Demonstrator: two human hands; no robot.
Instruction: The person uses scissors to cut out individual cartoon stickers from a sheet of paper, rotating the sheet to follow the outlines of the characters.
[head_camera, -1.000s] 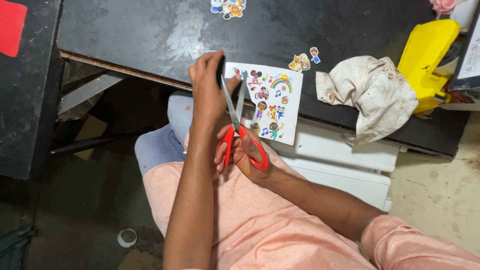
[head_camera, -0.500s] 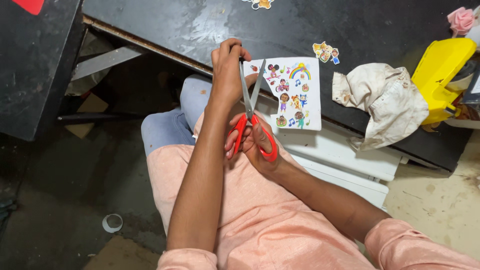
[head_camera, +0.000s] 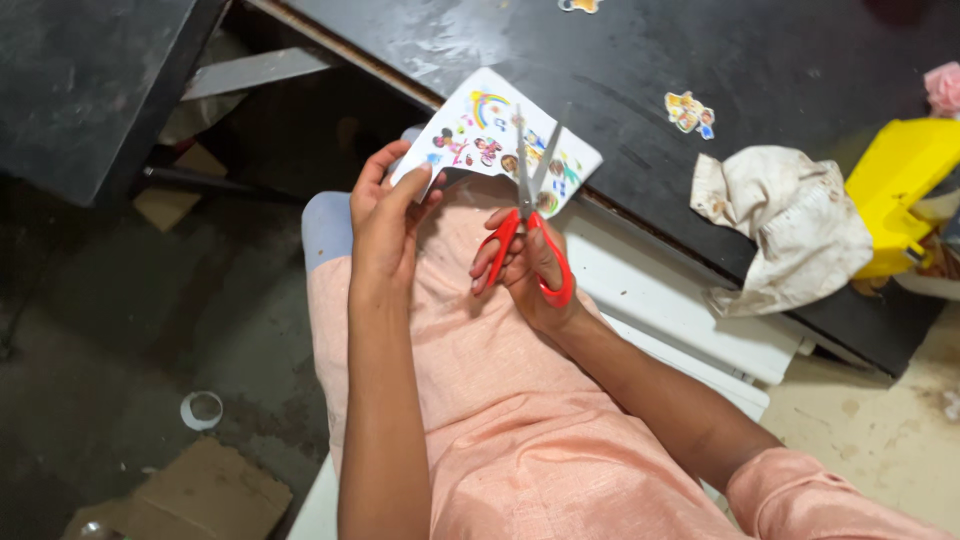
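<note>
Over the lap, at the near edge of the black surface (head_camera: 760, 60): a white sticker sheet (head_camera: 480, 125) printed with small bright cartoon figures, held in the air.
Hidden: the sheet's near-left corner sits under the left fingers; the scissor blades cover a strip of its middle; the small pictures are too fine to make out singly.
Cut off: a yellow plastic thing (head_camera: 895, 190) and a pink thing (head_camera: 944, 87), both right of the sheet, run out of view; what they are I cannot tell.
Left hand (head_camera: 385, 215): raised beside the sheet, fingers pressed together, pinching its near-left edge.
Right hand (head_camera: 525, 270): just right of the left one, fingers curled through the red handles of the scissors (head_camera: 530, 215), blades parted in a narrow V over the sheet.
Surface: dark, scuffed; loose cut stickers (head_camera: 690, 112) lie beyond the sheet, a crumpled cream cloth (head_camera: 785, 225) to its right.
Room: rough concrete floor (head_camera: 120, 340) left of the sheet, with a tape ring (head_camera: 202, 410) and cardboard (head_camera: 205, 495).
</note>
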